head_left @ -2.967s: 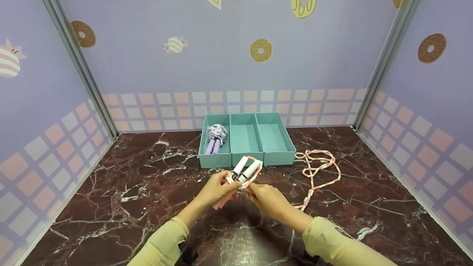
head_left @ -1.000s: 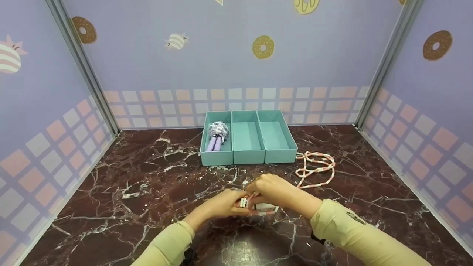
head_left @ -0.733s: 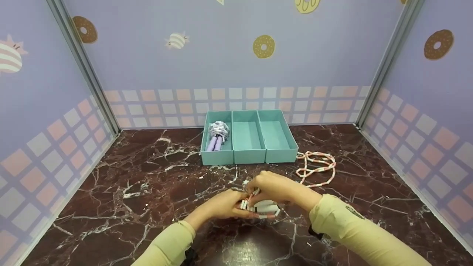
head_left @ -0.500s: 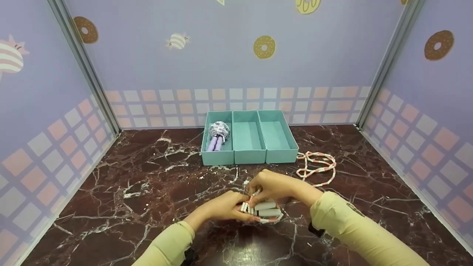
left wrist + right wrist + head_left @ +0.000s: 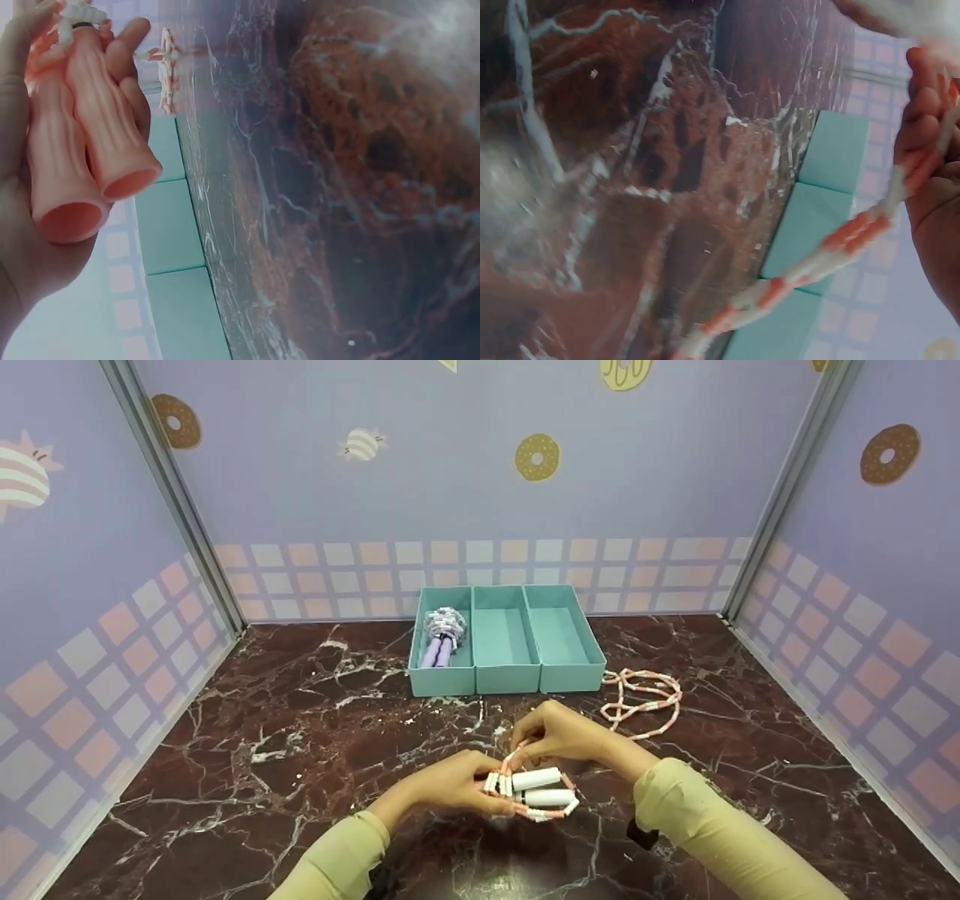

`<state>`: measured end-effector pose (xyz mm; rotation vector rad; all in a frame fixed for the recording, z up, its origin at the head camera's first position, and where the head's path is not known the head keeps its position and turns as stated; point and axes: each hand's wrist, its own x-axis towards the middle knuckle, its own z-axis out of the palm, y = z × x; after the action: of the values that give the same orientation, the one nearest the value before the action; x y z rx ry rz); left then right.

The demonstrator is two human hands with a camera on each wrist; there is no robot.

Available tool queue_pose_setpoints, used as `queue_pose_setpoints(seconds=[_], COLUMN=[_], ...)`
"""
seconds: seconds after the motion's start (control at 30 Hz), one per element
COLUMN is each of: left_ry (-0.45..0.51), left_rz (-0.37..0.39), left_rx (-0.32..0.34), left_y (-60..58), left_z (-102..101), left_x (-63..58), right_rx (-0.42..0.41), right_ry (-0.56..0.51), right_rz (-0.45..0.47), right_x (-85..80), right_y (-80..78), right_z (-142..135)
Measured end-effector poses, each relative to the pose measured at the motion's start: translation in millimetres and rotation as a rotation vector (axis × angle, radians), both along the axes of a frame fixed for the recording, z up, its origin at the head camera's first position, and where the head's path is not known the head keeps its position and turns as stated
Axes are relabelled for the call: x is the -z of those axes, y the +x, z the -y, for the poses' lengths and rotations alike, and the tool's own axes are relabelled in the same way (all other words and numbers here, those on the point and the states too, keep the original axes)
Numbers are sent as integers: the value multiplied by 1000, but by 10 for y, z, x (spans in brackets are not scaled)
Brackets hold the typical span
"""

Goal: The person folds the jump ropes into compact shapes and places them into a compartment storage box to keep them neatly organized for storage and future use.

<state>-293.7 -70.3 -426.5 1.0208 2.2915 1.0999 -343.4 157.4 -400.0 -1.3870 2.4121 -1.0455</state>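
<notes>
My left hand (image 5: 454,781) grips a beaded jump rope by its handles. The white handle ends (image 5: 546,797) point right in the head view, with pink-and-white beaded cord looped around them. In the left wrist view the two hollow pink grips (image 5: 112,120) lie side by side against the palm. Just above and right, my right hand (image 5: 564,735) pinches a stretch of the cord beside the left fingers. From the right hand the beaded cord (image 5: 832,253) runs down to the lower left in the right wrist view.
A teal box (image 5: 508,679) with three compartments stands at the back of the dark marbled table (image 5: 300,787). Its left compartment holds a bundled jump rope (image 5: 445,624) with purple handles. Loose loops of the pink-and-white cord (image 5: 646,706) lie right of the box.
Both hands have come lower and nearer, and the handles have turned from pointing away to pointing right. More cord now wraps around them. Lately the right hand has lifted slightly, uncovering the white handle ends.
</notes>
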Motion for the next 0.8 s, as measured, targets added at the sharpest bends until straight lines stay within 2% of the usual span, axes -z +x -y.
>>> queue_pose_setpoints(seconds=[0.1,0.13,0.27,0.4,0.5,0.57,0.63,0.73,0.8], left_ry=[65,78,103,143,185,220,259,332,366], left_rz=[38,27,-46,-136,-199,-211,-215,-180,-158], left_rx=[-17,-27,-70,-117,-179,-235,-298,-382,-427], left_y=[-9,-14,-33,-44,-49,-54,-63,-83,-99], left_z=[8,11,10,-9,-15,-14,-9,-9,-16], left_x=[-3,-7,-35,-66,-81,-80,-81,-86,-93], right_rx=[20,31,79,61,66,123,213,317,342], right_ry=[-111,-145,-251,-347,-410,-446,-465,-459,-443], right_rz=[40,60,96,64,74,107,129,102,60], right_x=[91,118,220,321,380,414,448,492,514], right_y=[-24,-28,-35,-34,-17,-2,15,47,73], right_z=[-30,-36,-57,-72,-72,-69,-68,-70,-68])
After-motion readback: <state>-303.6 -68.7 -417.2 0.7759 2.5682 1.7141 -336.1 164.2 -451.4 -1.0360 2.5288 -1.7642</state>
